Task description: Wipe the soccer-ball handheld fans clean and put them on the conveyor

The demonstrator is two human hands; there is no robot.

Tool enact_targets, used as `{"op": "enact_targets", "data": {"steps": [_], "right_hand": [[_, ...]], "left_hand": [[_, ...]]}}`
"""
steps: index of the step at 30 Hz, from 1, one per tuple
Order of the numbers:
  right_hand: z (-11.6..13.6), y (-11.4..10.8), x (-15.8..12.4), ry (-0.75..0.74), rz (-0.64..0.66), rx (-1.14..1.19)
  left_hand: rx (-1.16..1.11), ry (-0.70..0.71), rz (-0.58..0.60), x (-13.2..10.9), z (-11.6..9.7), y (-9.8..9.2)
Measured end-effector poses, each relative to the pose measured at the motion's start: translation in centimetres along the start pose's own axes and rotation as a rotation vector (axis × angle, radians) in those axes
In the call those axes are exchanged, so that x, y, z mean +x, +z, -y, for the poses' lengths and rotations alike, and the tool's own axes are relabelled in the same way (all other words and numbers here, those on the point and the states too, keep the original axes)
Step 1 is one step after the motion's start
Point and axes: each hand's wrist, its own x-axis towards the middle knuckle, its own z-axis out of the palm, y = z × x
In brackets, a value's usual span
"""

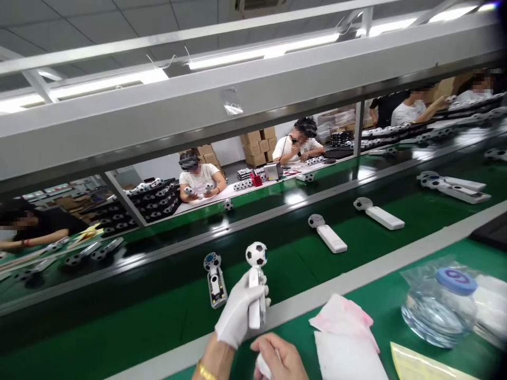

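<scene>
My left hand (237, 311), in a white glove, grips a white handheld device (255, 279) upright by its handle. The device has a small black-and-white football head. Just below, my bare right hand (279, 359) pinches a white cloth (263, 367), mostly hidden by my fingers, close to the device's lower end. Left of the gloved hand, an opened device (215, 279) with exposed circuit board and a blue-and-black ball head lies on the green belt (130, 311), apart from my hand.
Finished white devices (330, 237) lie along the belt. On my green bench (380, 285) are a pink-stained cloth (343, 316), white paper (344, 359), a blue-lidded glass jar (439, 311) and a yellow sheet (423, 364). Co-workers (200, 179) sit beyond a white overhead beam (158, 111).
</scene>
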Motion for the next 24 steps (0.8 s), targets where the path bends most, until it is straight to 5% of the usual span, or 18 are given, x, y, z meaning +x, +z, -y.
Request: {"op": "enact_targets", "data": {"steps": [5, 9, 15, 20, 24], "right_hand": [[1.5, -0.7, -1.2, 0.02, 0.041, 0.076], [2.3, -1.1, -1.8, 0.038, 0.001, 0.124], [2.9, -1.9, -1.7, 0.009, -0.124, 0.201], [2.9, -2.2, -1.4, -0.01, -0.162, 0.23], [2.5, -2.2, -1.8, -0.051, -0.161, 0.032]], "left_hand": [[-0.033, -0.101, -0.165, -8.3, 0.6, -1.6], [0.068, -0.25, -0.182, -11.8, 3.1, -1.8], [0.075, -0.389, -0.217, -13.1, 6.1, -0.2], [0.139, -0.402, -0.176, -13.2, 5.8, 0.3], [0.016, -0.346, -0.156, -13.5, 5.1, 0.2]]}}
